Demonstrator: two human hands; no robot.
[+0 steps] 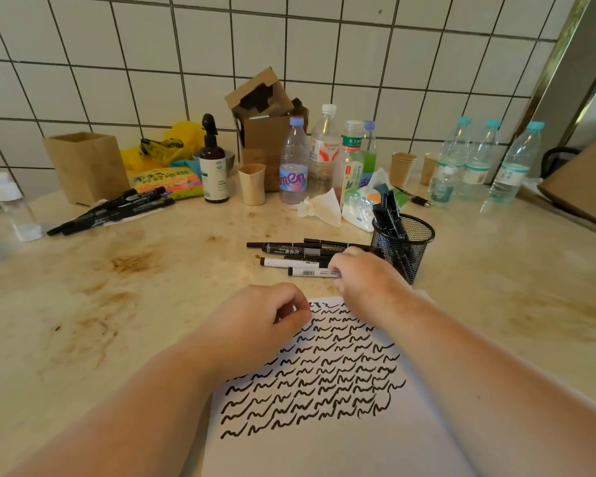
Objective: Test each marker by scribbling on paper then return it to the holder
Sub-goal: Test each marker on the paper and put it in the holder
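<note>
While markers (390,218) fill mesh holder (414,251), wooden box (86,165) behind

clear bottle (324,151): "Wahaha" | green-label bottle (352,156): "东方树叶"

Home kitchen corner, white tiled wall (289,46), stained countertop (117,287), water bottles (479,160)

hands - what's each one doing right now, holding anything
Left hand: curled on the top edge of the paper, holding nothing visible.
Right hand: fingers closing on a marker; grip cannot be told.
</note>
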